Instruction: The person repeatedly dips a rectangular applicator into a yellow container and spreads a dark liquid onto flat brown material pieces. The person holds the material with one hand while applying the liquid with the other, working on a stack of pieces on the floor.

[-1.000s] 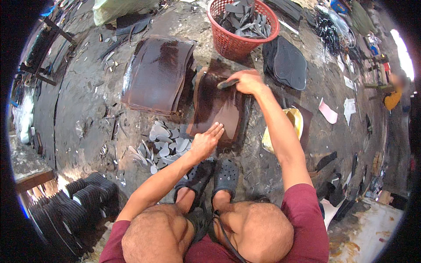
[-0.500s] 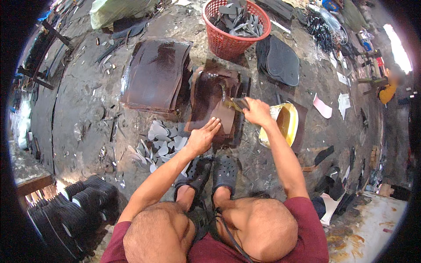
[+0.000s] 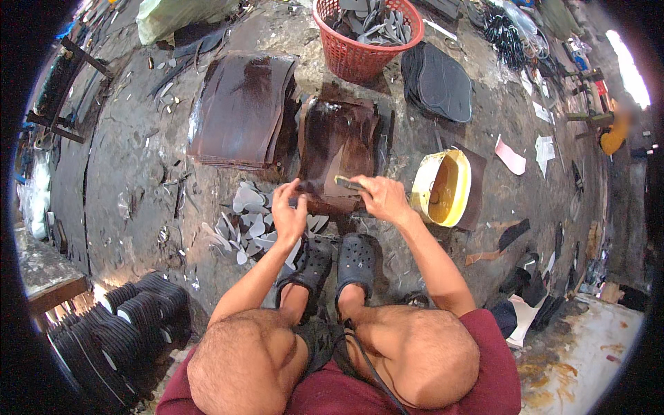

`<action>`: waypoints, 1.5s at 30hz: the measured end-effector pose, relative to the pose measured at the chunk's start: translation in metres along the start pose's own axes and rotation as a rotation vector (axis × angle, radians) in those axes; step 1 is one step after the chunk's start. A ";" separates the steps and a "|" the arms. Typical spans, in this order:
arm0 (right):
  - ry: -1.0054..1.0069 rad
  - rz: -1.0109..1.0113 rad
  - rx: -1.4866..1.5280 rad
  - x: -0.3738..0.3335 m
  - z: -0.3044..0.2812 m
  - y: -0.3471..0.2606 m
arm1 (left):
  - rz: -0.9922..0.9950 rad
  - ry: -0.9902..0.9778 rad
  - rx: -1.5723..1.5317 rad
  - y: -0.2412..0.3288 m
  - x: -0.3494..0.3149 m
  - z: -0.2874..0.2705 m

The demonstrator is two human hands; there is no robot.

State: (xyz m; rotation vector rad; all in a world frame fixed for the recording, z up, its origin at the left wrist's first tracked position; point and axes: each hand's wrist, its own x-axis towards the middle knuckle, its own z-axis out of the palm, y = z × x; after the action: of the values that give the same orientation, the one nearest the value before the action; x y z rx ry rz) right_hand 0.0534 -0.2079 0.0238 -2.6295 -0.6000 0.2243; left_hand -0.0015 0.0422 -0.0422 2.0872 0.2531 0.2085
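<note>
A stack of dark brown sheets [image 3: 339, 128], glossy and wet-looking on top, lies on the ground before my feet. My right hand [image 3: 384, 198] is closed round the handle of a brush [image 3: 349, 182], whose head rests near the sheet's lower part. A lighter, drier-looking patch shows just left of the brush. At the stack's lower left corner, my left hand [image 3: 289, 211] has thumb and fingers apart, the tips by the sheet's edge. To the right stands a yellow-white tub [image 3: 423, 181] with amber, glue-like liquid inside.
A larger brown sheet stack [image 3: 238, 114] lies left. Grey cut pieces [image 3: 245, 232] are heaped beside my left hand. Beyond stand a red basket [image 3: 360, 61] of grey pieces and a stack of dark sole-shaped sheets [image 3: 439, 83]. Black soles [image 3: 117, 339] are piled at lower left.
My left hand has lifted off the sheet's surface and moved left to its corner. My right hand has drawn the brush down and slightly left, toward me.
</note>
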 end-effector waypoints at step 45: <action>0.062 -0.240 -0.240 -0.031 0.048 -0.046 | -0.969 0.001 -1.062 0.008 0.007 -0.010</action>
State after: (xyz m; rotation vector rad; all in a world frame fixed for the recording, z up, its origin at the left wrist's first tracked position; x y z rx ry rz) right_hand -0.0032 -0.1665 0.0029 -2.7446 -0.9645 -0.0037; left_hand 0.0032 0.0481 -0.0304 0.7682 0.8893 -0.2183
